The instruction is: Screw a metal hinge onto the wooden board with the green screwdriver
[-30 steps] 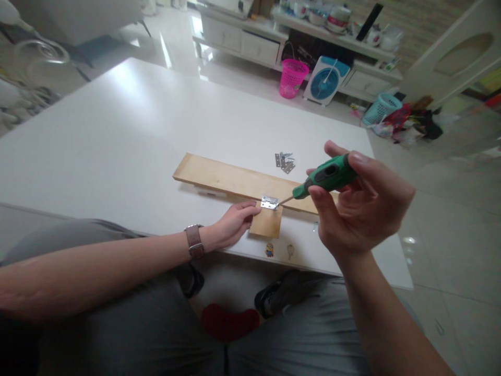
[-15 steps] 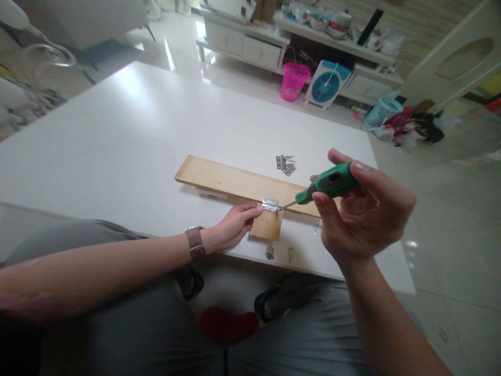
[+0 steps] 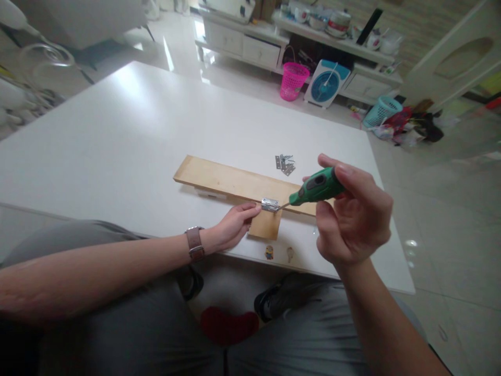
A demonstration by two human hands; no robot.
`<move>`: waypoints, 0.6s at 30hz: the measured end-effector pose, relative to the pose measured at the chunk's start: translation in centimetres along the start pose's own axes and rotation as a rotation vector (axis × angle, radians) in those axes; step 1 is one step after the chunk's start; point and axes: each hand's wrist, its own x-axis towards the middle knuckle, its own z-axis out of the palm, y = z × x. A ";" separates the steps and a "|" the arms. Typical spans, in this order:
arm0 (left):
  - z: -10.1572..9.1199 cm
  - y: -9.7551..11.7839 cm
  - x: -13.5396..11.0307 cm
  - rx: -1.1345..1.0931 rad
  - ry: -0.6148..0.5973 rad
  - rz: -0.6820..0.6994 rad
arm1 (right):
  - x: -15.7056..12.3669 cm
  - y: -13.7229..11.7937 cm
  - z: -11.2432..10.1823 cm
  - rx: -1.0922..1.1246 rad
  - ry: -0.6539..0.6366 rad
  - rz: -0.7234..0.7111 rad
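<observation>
My right hand (image 3: 352, 214) is closed around a green screwdriver (image 3: 318, 187). Its tip meets the right end of a metal hinge (image 3: 270, 204). The hinge lies across the joint between a long wooden board (image 3: 230, 178) and a small wooden block (image 3: 265, 225). With thumb and fingers, my left hand (image 3: 237, 224) grips the block's left side, the thumb close to the hinge. Part of the long board is hidden behind my right hand.
Loose hinges and screws (image 3: 285, 164) lie in a pile beyond the board. Near the front edge of the white table (image 3: 117, 136) are a small minion figure (image 3: 269, 253) and a small ring-like item (image 3: 290, 254). A pink basket (image 3: 293, 81) and a fan (image 3: 326, 84) stand on the floor.
My right hand has shifted left and slightly down with the screwdriver, its thumb now lower off the handle. My left hand, the block and the hinge have stayed nearly still.
</observation>
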 end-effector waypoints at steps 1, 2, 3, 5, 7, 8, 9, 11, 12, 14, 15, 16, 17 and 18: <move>0.0 0.0 0.0 0.002 0.000 0.001 | 0.0 0.0 0.0 0.001 0.005 -0.010; -0.1 0.0 0.0 0.001 -0.003 0.000 | 0.1 -0.1 0.0 -0.004 0.008 -0.018; -0.1 0.0 0.0 -0.002 -0.006 -0.002 | 0.2 -0.1 -0.1 -0.014 0.014 -0.019; -0.2 -0.1 0.0 -0.007 -0.011 -0.007 | 0.4 -0.4 -0.1 -0.049 0.031 -0.004; -0.3 -0.1 0.0 -0.005 -0.012 -0.014 | 0.7 -0.7 0.0 -0.080 0.056 0.016; -0.3 -0.1 0.0 -0.001 -0.012 -0.015 | 0.8 -0.9 0.0 -0.086 0.068 0.024; -0.4 -0.1 0.0 0.003 -0.011 -0.015 | 0.8 -1.0 0.1 -0.088 0.080 0.031; -0.4 -0.2 0.0 0.010 -0.009 -0.012 | 0.8 -1.2 0.2 -0.076 0.089 0.041; -0.5 -0.2 0.1 0.012 -0.008 -0.011 | 0.8 -1.2 0.3 -0.068 0.093 0.044; -0.5 -0.2 0.1 0.013 -0.006 -0.010 | 0.7 -1.1 0.3 -0.057 0.088 0.044; -0.5 -0.2 0.1 0.014 -0.006 -0.009 | 0.6 -1.1 0.2 -0.054 0.072 0.036; -0.5 -0.2 0.2 0.016 -0.007 -0.009 | 0.6 -1.1 0.1 -0.054 0.055 0.025; -0.5 -0.2 0.2 0.017 -0.009 -0.008 | 0.7 -1.0 0.0 -0.059 0.039 0.015; -0.4 -0.2 0.1 0.017 -0.011 -0.008 | 0.7 -1.1 -0.1 -0.067 0.027 0.007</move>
